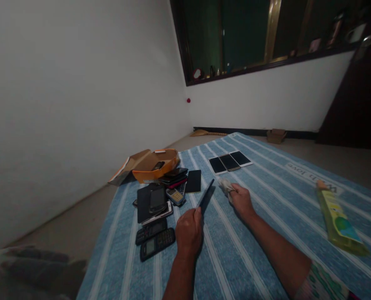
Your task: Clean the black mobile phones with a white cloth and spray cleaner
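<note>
My left hand (189, 231) grips the near end of a dark, thin mobile phone (206, 193), tilted so its edge faces me. A crumpled whitish cloth (225, 186) is pinched in my right hand (242, 201), a little to the right of the phone and apart from it. Left of my left hand lie two dark keypad phones (158, 245). Behind them is a pile of old phones (154, 202), with a black flat phone (193, 181) beside it. Farther back, three phones with dark screens (229, 162) lie side by side.
An open orange cardboard box (155, 168) stands at the bed-like surface's left edge, a phone inside. A bottle of yellow-green liquid (339, 221) lies at the right on the striped blue cloth (266, 250). A broom (207, 133) and small carton (276, 136) are on the floor beyond.
</note>
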Demonstrator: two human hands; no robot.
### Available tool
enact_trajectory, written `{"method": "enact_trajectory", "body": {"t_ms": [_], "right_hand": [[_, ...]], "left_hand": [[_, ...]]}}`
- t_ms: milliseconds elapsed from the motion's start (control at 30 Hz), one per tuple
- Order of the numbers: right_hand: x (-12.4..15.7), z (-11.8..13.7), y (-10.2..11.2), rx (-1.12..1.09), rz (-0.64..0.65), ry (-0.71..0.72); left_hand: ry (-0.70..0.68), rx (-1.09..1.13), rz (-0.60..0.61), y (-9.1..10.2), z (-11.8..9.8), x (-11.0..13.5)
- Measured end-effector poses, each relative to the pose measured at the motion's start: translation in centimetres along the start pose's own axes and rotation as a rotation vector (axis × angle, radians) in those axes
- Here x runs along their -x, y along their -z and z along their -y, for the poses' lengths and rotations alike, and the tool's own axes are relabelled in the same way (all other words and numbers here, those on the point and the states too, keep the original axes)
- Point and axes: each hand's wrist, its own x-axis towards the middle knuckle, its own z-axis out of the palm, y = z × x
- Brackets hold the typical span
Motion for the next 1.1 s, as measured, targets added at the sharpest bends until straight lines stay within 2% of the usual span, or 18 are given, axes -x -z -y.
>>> {"method": "enact_trajectory", "body": {"t_ms": [433,867,1100], "right_hand": [[0.5,0.3,-0.4,-0.053,0.027,-0.036],[0.5,0.4,-0.3,-0.054,0.038,-0.039],[0.4,0.6,-0.2,-0.056,0.052,-0.066]], "left_hand": [[0.272,0.305,-0.187,0.9,0.9,-0.5],[0.614,0.862,-0.089,1.0,-0.2,-0.4],[0.659,0.937,-0.074,1.0,-0.2,-0.6]]}}
